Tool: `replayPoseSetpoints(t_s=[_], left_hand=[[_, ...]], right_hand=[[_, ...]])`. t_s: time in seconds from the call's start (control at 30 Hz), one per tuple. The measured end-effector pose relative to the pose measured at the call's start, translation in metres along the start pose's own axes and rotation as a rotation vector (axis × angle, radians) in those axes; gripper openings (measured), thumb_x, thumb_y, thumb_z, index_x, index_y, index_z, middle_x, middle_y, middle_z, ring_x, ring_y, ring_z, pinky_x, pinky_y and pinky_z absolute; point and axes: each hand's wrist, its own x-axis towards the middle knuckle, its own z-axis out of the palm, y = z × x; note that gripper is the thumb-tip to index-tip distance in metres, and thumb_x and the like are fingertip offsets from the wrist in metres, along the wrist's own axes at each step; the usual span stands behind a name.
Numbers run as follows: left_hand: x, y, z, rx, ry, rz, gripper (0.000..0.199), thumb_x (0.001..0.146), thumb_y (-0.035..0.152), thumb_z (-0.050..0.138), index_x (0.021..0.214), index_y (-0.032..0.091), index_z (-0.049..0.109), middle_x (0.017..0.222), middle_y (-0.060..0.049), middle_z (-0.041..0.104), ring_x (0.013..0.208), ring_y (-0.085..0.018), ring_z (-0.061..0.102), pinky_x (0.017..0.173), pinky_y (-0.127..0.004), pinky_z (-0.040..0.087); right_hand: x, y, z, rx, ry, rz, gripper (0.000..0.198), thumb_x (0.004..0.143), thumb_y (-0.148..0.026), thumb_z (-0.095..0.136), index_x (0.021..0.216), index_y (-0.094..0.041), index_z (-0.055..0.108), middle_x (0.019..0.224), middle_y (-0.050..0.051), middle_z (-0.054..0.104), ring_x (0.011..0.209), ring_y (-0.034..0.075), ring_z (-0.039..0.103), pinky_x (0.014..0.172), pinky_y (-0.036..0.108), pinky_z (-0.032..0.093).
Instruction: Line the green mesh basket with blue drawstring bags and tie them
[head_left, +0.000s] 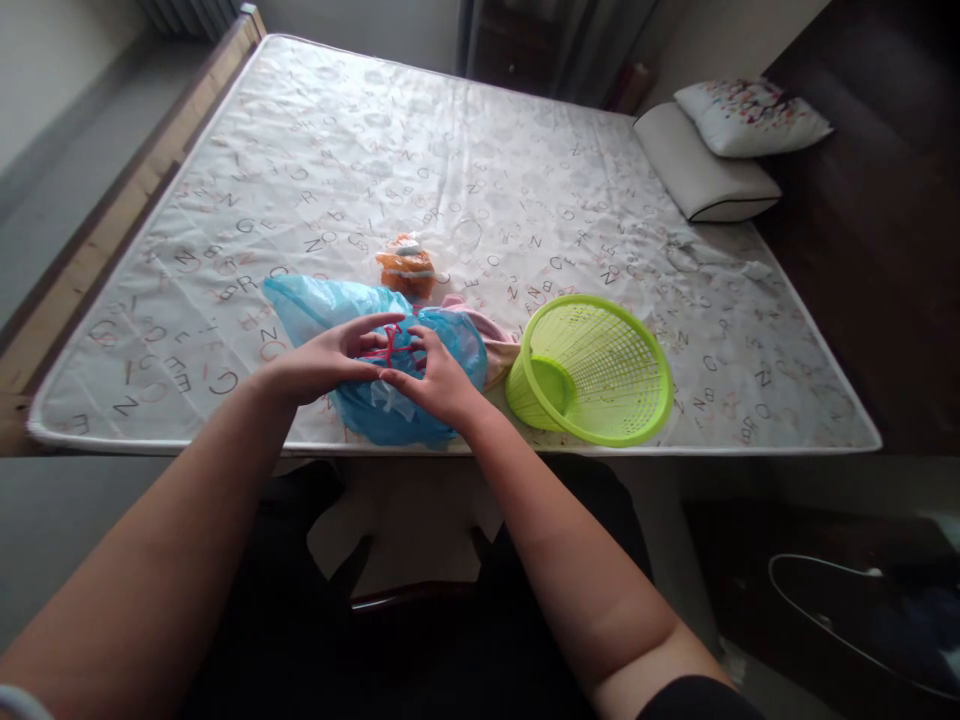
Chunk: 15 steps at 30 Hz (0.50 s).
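Observation:
A blue plastic bag (pixel 405 425) lies bunched at the near edge of the mattress, one end spread out to the left. Over it, a thin red drawstring (pixel 391 342) runs between my two hands, looped and crossed in the middle. My left hand (pixel 326 352) comes from the left with curved fingers on the string. From the other side my right hand (pixel 436 372) also has bent fingers on it, its thumb close to the left thumb. The exact fingertip hold is partly hidden. Pink cloth (pixel 480 322) shows behind the bag.
A green plastic basket (pixel 637 345) lies tipped on its side right of the bag. Behind the bag sits an orange plastic packet (pixel 406 268). The letter-printed mattress (pixel 360 150) carries a bolster (pixel 705 165) and a patterned pillow (pixel 750 115) at the far right.

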Motion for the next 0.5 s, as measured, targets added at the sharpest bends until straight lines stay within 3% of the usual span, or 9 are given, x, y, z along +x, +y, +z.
replayPoseSetpoints(t_s=[0.1,0.17,0.27,0.33,0.43,0.5], left_hand=[[-0.006,0.005,-0.004,-0.063,-0.071,-0.078,0.097,0.069,0.024,0.097,0.159,0.032,0.063,0.123,-0.012,0.081,0.105,-0.027,0.078,0.081,-0.029,0.065],[-0.008,0.008,-0.009,-0.101,-0.033,-0.100,0.095,0.067,0.023,0.099,0.156,0.030,0.067,0.120,-0.011,0.081,0.098,-0.026,0.079,0.076,-0.027,0.065],[-0.007,0.010,-0.019,-0.166,0.221,-0.008,0.087,0.064,0.022,0.099,0.147,0.027,0.073,0.113,-0.010,0.081,0.086,-0.022,0.077,0.068,-0.024,0.063],[-0.004,0.008,-0.027,-0.173,0.443,0.082,0.077,0.064,0.022,0.098,0.139,0.024,0.077,0.104,-0.008,0.080,0.077,-0.018,0.073,0.062,-0.022,0.060],[0.000,0.003,-0.035,-0.063,0.681,0.124,0.059,0.065,0.019,0.095,0.123,0.018,0.081,0.079,-0.002,0.071,0.061,-0.011,0.061,0.050,-0.017,0.048],[0.001,0.002,-0.033,0.008,0.733,0.072,0.051,0.068,0.019,0.094,0.117,0.016,0.081,0.073,0.000,0.067,0.058,-0.010,0.058,0.048,-0.016,0.043]], right_hand=[[0.001,0.004,-0.006,-0.080,-0.043,0.044,0.061,0.091,-0.025,0.075,0.149,-0.023,0.056,0.114,0.007,0.075,0.100,0.024,0.072,0.100,0.041,0.058],[0.002,0.006,-0.015,-0.163,-0.001,0.074,0.049,0.089,-0.015,0.066,0.138,-0.023,0.065,0.097,0.002,0.073,0.087,0.022,0.069,0.094,0.040,0.057],[0.007,0.011,-0.028,-0.134,0.256,0.171,0.017,0.095,-0.025,0.062,0.109,-0.021,0.071,0.087,0.002,0.070,0.081,0.021,0.066,0.086,0.037,0.056],[0.011,0.015,-0.034,-0.019,0.453,0.233,0.020,0.101,-0.038,0.057,0.097,-0.021,0.068,0.083,0.003,0.069,0.077,0.019,0.065,0.080,0.034,0.055],[0.016,0.020,-0.039,0.209,0.592,0.315,0.024,0.103,-0.041,0.050,0.103,-0.021,0.064,0.082,0.002,0.067,0.066,0.016,0.062,0.065,0.029,0.054],[0.017,0.019,-0.039,0.302,0.641,0.338,0.026,0.102,-0.034,0.047,0.121,-0.021,0.060,0.094,0.005,0.070,0.066,0.016,0.065,0.062,0.029,0.055]])
